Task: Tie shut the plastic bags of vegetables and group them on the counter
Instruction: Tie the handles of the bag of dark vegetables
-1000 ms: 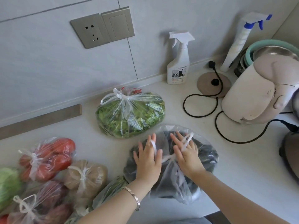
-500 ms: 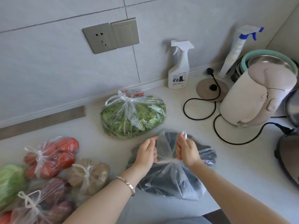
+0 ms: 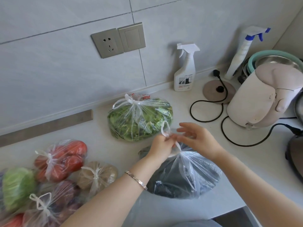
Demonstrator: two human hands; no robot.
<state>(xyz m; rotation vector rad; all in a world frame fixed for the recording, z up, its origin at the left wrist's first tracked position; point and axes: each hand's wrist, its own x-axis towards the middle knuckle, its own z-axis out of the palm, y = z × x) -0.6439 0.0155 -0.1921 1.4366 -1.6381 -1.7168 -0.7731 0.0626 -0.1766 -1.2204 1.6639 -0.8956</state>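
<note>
A clear plastic bag of dark vegetables (image 3: 183, 176) lies on the white counter (image 3: 101, 145) in front of me. My left hand (image 3: 159, 149) grips its gathered neck, and a white handle loop (image 3: 164, 128) sticks up from my fist. My right hand (image 3: 197, 139) hovers just right of the neck, its fingers spread and touching the plastic there. Behind sits a tied bag of green leaves (image 3: 139, 118). At the left lie tied bags of tomatoes (image 3: 60, 158), potatoes (image 3: 98, 175), cabbage (image 3: 16, 185) and purple vegetables (image 3: 55, 203).
A white spray bottle (image 3: 185, 69) stands against the tiled wall. A beige kettle (image 3: 265, 97), its round base (image 3: 218, 91) and black cords (image 3: 206, 110) fill the right side, with a second spray bottle (image 3: 242, 51) and stacked bowls (image 3: 275, 58) behind. The counter's front edge runs near my right forearm.
Both hands went from lying flat on the dark bag to gathering its handles. Now the left hand holds the bunched neck alone and the right hand has opened beside it.
</note>
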